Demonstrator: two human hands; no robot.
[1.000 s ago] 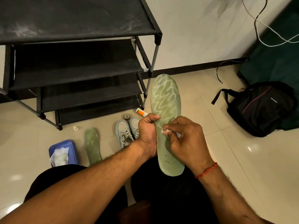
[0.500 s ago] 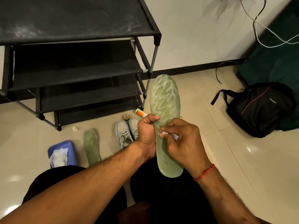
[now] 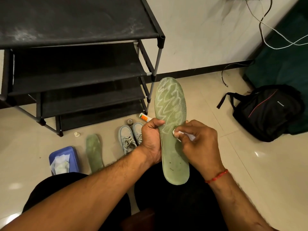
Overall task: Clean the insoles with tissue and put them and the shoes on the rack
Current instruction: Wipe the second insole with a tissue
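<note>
Over the lap, beside the rack (image 3: 83,29) | left hand (image 3: 150,140) grips green insole (image 3: 171,114) | right hand (image 3: 198,140) pinches tissue (image 3: 177,134) against it | risk: hard rubbing may shred the tissue

A black backpack (image 3: 266,112) slumps on the pale tiled floor (image 3: 250,164), against something dark green (image 3: 283,64) on the right. Cables (image 3: 266,30) hang down the wall above. A black lead (image 3: 224,75) trails by the skirting. Farther left lie a white-and-orange tube (image 3: 144,117), a small round jar (image 3: 129,121) just beside it, and a small white cap (image 3: 76,134) well apart.
</note>
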